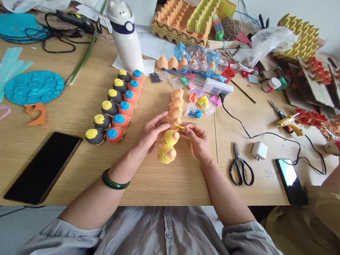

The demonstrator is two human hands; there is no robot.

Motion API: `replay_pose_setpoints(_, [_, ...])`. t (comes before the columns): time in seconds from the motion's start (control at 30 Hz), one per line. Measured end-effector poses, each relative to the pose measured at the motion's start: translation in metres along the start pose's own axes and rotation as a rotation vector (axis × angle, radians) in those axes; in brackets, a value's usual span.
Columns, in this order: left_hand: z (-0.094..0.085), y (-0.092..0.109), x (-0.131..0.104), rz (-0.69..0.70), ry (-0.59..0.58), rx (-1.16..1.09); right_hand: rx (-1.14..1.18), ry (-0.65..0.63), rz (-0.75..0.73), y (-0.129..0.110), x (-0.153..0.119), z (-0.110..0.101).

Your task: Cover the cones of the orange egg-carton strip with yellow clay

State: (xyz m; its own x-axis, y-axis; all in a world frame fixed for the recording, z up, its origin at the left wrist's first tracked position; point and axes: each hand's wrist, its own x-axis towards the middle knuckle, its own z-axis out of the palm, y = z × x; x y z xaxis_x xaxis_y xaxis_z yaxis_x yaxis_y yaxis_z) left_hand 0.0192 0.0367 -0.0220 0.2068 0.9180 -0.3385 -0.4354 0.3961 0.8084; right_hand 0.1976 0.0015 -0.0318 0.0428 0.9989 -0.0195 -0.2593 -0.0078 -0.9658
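An orange egg-carton strip [175,103] lies before me, its nearest bumps covered in yellow clay [167,153]. My left hand [153,129] rests against the strip's left side, its fingers closed on it. Between the thumb and fingers of my right hand [197,138] is a small piece of yellow clay [179,125], held over the strip just beyond the yellow bumps. To the left lie a black strip with yellow tops [109,107] and an orange strip with blue tops [125,107], side by side.
Small bags of coloured clay [203,101] and a power strip [217,87] lie beyond my right hand. Scissors [240,167], a phone [291,181] and a glue gun [290,125] are at right, near another person's hand. A dark tablet [43,167] lies left; a white bottle [126,37] stands behind.
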Motion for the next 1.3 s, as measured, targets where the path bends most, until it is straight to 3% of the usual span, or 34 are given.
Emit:
replay_pose_setpoints(0.17, [0.004,-0.006,-0.003,-0.008,0.009,-0.022,-0.066,-0.041,-0.035,0.001,-0.003,0.001])
replay_pose_setpoints(0.53, [0.008,-0.005,-0.008,-0.044,0.017,-0.038,-0.119,-0.003,-0.108,0.001,-0.004,0.004])
replay_pose_setpoints(1.3, [0.015,0.004,-0.014,-0.035,0.022,-0.073,-0.14,-0.017,-0.088,0.001,-0.003,0.005])
